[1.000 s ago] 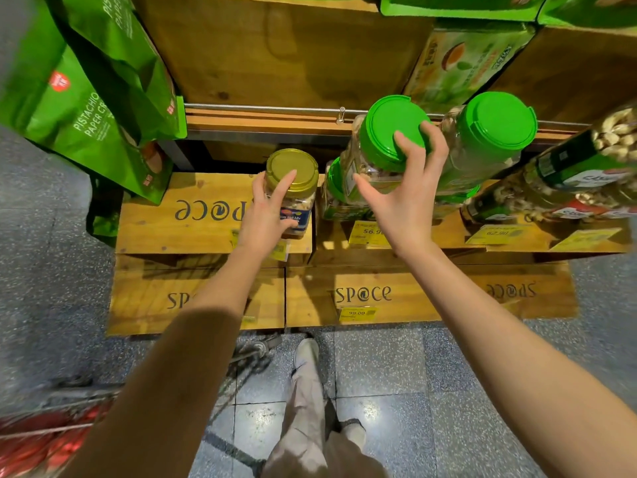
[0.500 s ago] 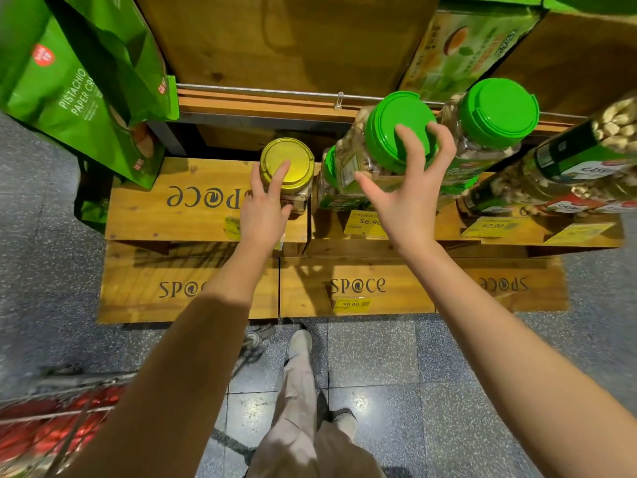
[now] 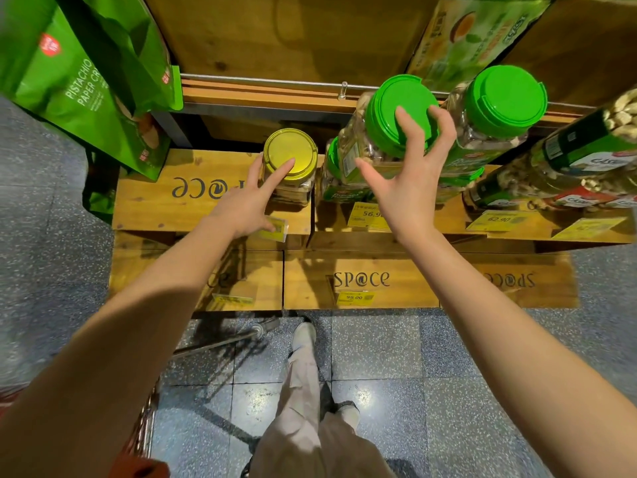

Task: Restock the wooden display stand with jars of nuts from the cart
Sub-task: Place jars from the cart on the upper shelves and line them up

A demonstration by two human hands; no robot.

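**shelfguy:** Anyone else looking at this restock? The person's left hand [image 3: 245, 205] is resting on the small gold-lid jar [image 3: 287, 148]. The fingers are nearly straight, the index is lying across the lid, and the thumb is sitting alongside the glass, so nothing is really being clamped. The jar is standing upright on the upper crate [image 3: 155, 205] of the wooden stand, near its right edge.

**nutcase22:** Yeah, and the right hand [image 3: 410, 188] is spreading wide over the big green-lid jar [image 3: 386, 106], with fingers curling round the lid rim and the thumb pressing the side. That one is leaning, perching on the lower jar [image 3: 332, 157]. That's what's bugging me. If the hand is letting go mid-tilt, I'm guessing it's sliding off the front.

**shelfguy:** Or bumping the neighbour jar [image 3: 506, 98], since they're practically touching. The cashew jars [image 3: 568, 160] lying sideways on the right are looking ready to roll too.

**nutcase22:** Room-wise, bare wood is showing left of the gold one, though the pistachio bag [image 3: 79, 74] is hanging over that corner. A metal rail [image 3: 262, 79] is running across the back, so I'm doubting anything is going deeper. A bit of the cart [image 3: 150, 415] is peeking in bottom left.
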